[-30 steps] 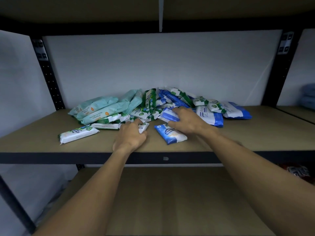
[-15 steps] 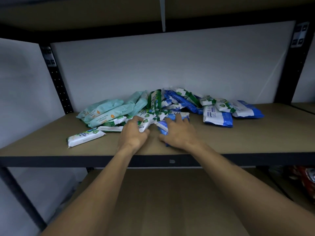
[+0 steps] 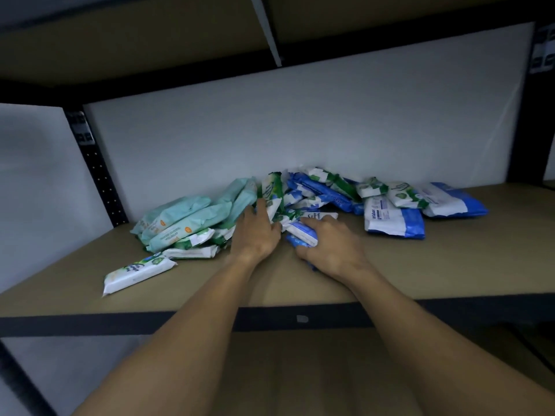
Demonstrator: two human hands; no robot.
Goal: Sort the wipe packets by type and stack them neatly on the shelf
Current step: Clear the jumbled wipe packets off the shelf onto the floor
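Gathering the blue packet (image 3: 301,234) that lay loose on the shelf (image 3: 450,265) a second ago, the right hand (image 3: 329,249) closes its grip round it at the front of the pile (image 3: 315,187), so sorting has begun. The left hand (image 3: 255,232) has pushed among tangled green packets (image 3: 271,190); whether it grips one I cannot tell, and teal packets (image 3: 180,217) crowd beside it

We see the wipe packets (image 3: 318,187) heaped unsorted on the shelf (image 3: 450,265) against its back: pale teal packets (image 3: 186,217) left, green-and-white packets (image 3: 274,187) in the middle, blue-and-white packets (image 3: 393,220) right. A small blue packet (image 3: 301,235) tilts at the heap's front. A lone packet (image 3: 138,273), white and green, lies flat at front left, apart.
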